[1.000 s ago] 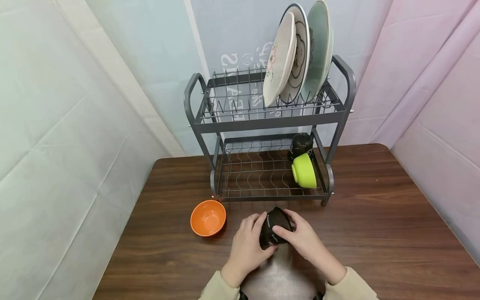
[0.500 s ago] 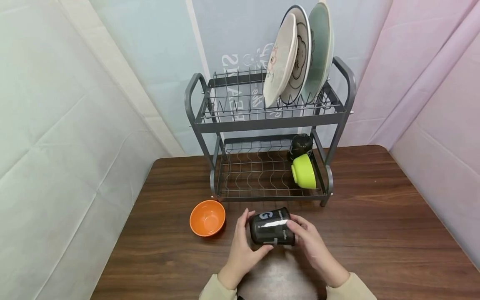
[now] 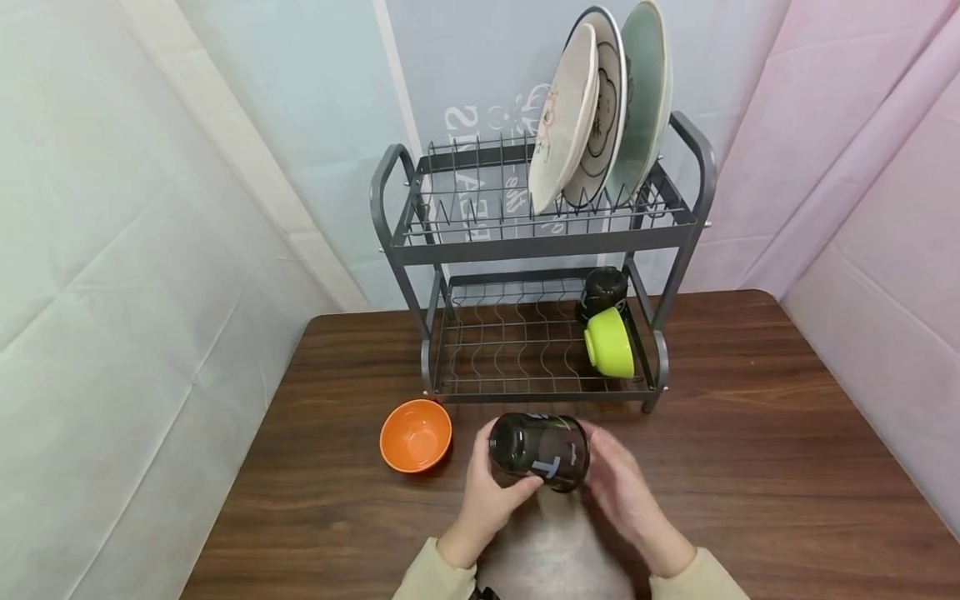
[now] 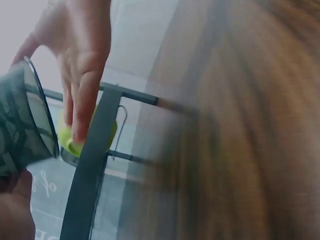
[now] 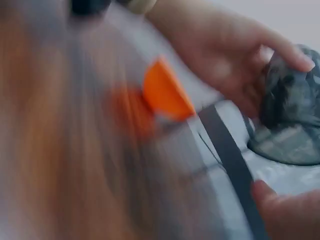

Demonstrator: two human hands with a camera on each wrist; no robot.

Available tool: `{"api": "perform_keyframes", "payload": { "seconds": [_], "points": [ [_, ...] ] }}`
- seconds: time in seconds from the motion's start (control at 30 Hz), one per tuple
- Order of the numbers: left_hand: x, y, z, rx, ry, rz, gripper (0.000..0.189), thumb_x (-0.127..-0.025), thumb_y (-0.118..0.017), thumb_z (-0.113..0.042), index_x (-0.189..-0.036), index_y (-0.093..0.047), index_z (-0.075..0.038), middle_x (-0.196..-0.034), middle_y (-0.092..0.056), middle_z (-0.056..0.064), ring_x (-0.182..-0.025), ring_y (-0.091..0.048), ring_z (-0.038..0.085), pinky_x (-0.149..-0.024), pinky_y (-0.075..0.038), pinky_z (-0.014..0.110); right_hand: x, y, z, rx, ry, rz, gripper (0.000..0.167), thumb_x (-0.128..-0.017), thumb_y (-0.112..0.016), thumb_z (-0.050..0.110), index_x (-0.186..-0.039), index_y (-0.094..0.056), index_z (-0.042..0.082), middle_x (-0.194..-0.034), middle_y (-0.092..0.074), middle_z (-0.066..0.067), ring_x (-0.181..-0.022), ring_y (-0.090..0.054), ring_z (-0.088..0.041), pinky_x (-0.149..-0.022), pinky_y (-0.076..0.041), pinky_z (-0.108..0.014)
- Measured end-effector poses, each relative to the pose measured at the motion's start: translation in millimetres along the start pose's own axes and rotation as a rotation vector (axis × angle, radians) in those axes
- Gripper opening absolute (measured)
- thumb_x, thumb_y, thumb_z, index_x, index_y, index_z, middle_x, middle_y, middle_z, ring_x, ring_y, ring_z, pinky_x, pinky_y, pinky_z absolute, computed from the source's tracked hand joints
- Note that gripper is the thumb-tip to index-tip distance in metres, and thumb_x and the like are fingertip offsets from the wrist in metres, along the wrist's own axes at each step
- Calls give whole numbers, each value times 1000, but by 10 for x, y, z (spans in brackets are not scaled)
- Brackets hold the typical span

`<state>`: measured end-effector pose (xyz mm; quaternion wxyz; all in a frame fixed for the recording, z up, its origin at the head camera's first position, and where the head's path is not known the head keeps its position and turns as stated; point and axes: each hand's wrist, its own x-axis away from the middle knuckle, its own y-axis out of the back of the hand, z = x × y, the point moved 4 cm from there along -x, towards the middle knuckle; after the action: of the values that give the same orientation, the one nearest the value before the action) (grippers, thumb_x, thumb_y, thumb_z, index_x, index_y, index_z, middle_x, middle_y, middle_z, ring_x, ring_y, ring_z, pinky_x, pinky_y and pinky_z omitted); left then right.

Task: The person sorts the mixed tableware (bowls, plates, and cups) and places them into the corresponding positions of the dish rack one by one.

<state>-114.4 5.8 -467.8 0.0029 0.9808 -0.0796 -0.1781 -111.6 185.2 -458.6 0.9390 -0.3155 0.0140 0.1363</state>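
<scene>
A dark see-through cup (image 3: 542, 452) with pale lettering lies sideways in the air above the front of the table, its base to the left and its rim to the right. My left hand (image 3: 486, 498) grips it near the base, thumb below and fingers behind, mostly hidden by the cup. My right hand (image 3: 624, 492), blurred, is just right of the rim. In the left wrist view, the right hand's fingers (image 4: 86, 95) are straight and apart from the cup's rim. The right wrist view shows the left thumb lying across the cup (image 5: 290, 95).
A two-tier grey dish rack (image 3: 540, 247) stands at the table's back. Several plates (image 3: 558, 125) lean upright on its top tier. A lime green bowl (image 3: 609, 343) and another dark cup (image 3: 604, 288) sit at the lower right. An orange bowl (image 3: 416, 436) stands left of the hands.
The cup has turned from tilted between both hands to lying sideways, base now toward the left. My right hand has let go of it and moved slightly off its rim.
</scene>
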Motion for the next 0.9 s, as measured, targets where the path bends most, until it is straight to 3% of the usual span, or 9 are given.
{"api": "perform_keyframes", "payload": {
  "seconds": [0.13, 0.23, 0.33, 0.47, 0.57, 0.77, 0.9],
  "points": [
    [-77, 43, 27, 31, 95, -62, 73, -72, -77, -6, -133, -37, -13, -127, -53, 10, -110, -55, 9, -89, -48, 21, -116, 131, 434, 289, 328, -291, 31, -96, -41, 0, -126, -46, -5, -118, -62, 2, -110, -58, -9, -90, -46, -19],
    [-99, 65, 42, 22, 132, -78, 73, -72, -77, -7, -133, -37, -13, -127, -52, 9, -111, -55, 10, -90, -47, 20, -219, 223, 813, 432, 434, -472, 39, -91, -50, -4, -129, -43, -7, -121, -59, -1, -115, -55, -11, -93, -43, -15],
    [-114, 78, 41, 5, 142, -74, 73, -73, -78, -11, -133, -36, -14, -129, -51, 8, -112, -54, 11, -92, -46, 21, -375, 307, 1183, 547, 502, -560, 45, -87, -56, -4, -131, -44, -4, -126, -56, -3, -120, -50, -15, -99, -39, -16],
    [-131, 84, 34, -15, 143, -73, 73, -73, -78, -14, -133, -36, -15, -129, -51, 7, -113, -54, 12, -94, -45, 22, -702, 459, 1581, 604, 564, -577, 44, -87, -59, 2, -129, -46, -2, -123, -57, 0, -120, -49, -16, -102, -37, -17],
    [-133, 86, 33, -36, 145, -82, 73, -73, -78, -13, -133, -36, -13, -128, -51, 8, -112, -54, 11, -93, -45, 21, -969, 603, 1737, 583, 578, -527, 34, -89, -58, 5, -122, -53, -3, -109, -63, 7, -107, -56, -8, -93, -41, -12],
    [-179, 78, 33, -48, 140, -97, 73, -72, -78, -10, -132, -37, -10, -126, -53, 9, -109, -55, 9, -91, -46, 20, -1240, 746, 1711, 581, 564, -324, 23, -92, -53, 8, -106, -63, -8, -89, -72, 6, -86, -67, -4, -80, -48, -13],
    [-318, 69, -2, -69, 108, -88, 73, -72, -78, -11, -133, -38, -12, -126, -54, 7, -111, -54, 11, -92, -44, 20, -1277, 778, 1668, 570, 562, -325, 19, -91, -56, 10, -100, -64, -5, -82, -71, 4, -78, -68, -5, -75, -50, -14]
  ]
}}
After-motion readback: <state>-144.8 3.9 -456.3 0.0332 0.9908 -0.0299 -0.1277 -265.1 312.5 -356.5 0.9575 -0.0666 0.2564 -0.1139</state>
